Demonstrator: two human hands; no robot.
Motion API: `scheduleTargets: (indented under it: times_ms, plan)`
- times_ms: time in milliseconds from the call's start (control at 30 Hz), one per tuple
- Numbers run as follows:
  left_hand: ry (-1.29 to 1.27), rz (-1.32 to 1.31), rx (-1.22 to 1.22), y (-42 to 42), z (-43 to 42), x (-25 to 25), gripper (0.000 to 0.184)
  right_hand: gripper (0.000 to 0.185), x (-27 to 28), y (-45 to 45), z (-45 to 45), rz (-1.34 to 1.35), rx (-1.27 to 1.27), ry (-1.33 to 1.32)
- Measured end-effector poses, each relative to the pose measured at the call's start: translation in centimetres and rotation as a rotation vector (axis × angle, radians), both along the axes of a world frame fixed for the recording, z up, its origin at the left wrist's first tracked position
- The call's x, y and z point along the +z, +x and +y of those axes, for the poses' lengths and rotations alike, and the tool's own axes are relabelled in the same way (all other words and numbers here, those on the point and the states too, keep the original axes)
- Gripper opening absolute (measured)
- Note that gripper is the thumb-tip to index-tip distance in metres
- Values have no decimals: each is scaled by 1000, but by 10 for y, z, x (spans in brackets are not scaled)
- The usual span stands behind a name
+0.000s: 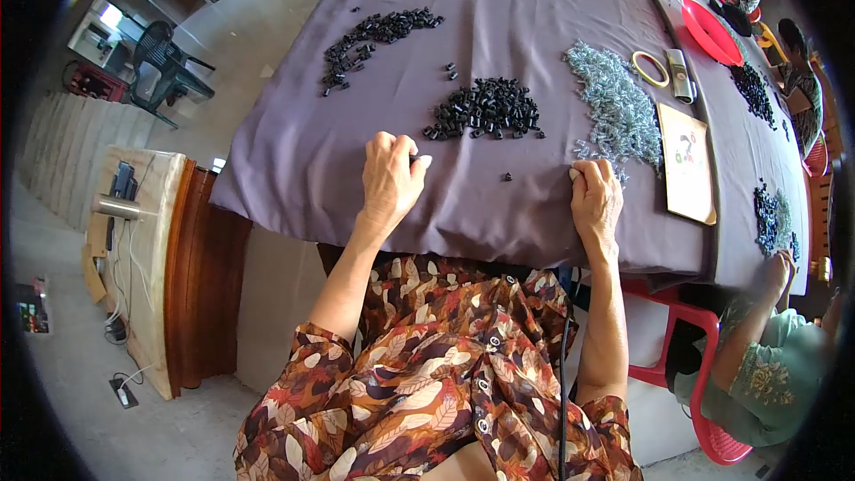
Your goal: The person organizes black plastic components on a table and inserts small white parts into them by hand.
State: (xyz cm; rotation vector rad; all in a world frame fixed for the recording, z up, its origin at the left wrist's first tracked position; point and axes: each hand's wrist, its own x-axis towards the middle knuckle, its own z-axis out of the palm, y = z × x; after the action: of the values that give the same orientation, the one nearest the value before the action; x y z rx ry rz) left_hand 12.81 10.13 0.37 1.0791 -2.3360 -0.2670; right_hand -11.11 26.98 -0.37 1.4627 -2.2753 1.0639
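My left hand (389,180) is closed over the near part of the purple-grey tablecloth (312,160), with a small black plastic piece (414,158) pinched between thumb and finger. Just beyond it lies a heap of short black tubular pieces (488,110). At the near edge of a pile of small clear plastic pieces (614,93), my right hand (597,203) has its thumb and fingers pressed together. Whatever is in that pinch is too small to make out. One loose black piece (508,177) rests on the cloth between my hands.
Farther off spreads a second black heap (383,31). Right of the clear pile are a tape roll (636,61), a small box (680,76) and a flat printed board (686,165). A red basin (710,31) stands beyond. At right, a co-worker's hand (780,272) touches other piles.
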Motion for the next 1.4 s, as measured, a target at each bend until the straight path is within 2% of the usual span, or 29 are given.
scheduleTargets:
  times_ms: [233,333,433,467,533,667,867,967,1067,1100,1233,1400]
  plan:
    - [95,32,-29,21,-14,1,14,6,-2,0,-2,-30,-50,-8]
    - [-3,87,-36,14,-11,9,12,7,-4,-1,-2,-26,-89,4]
    - [71,160,-120,-1,-10,13,10,7,-3,1,-1,-16,-108,22]
    - [-15,163,-156,-9,-8,15,9,7,-3,1,-1,-14,-107,19]
    - [21,203,-242,-26,-3,15,7,7,-3,1,-1,-14,-105,20]
    - [83,181,-250,-58,0,10,9,7,-2,1,-1,-9,-100,23]
    - [114,-62,-162,-81,0,7,16,5,0,0,-1,-52,-27,-4]
    - [113,-87,-156,-83,1,4,18,7,2,-1,0,-45,18,-7]
    - [137,-168,-117,-88,2,8,17,9,0,-7,0,-169,85,-50]
    - [137,-176,-110,-89,2,9,16,10,8,-4,0,-327,58,-89]
    - [121,-198,-72,-94,1,5,16,9,0,-10,1,-510,18,-172]
    - [86,-61,-124,-90,0,-7,15,9,1,-13,4,-362,76,-46]
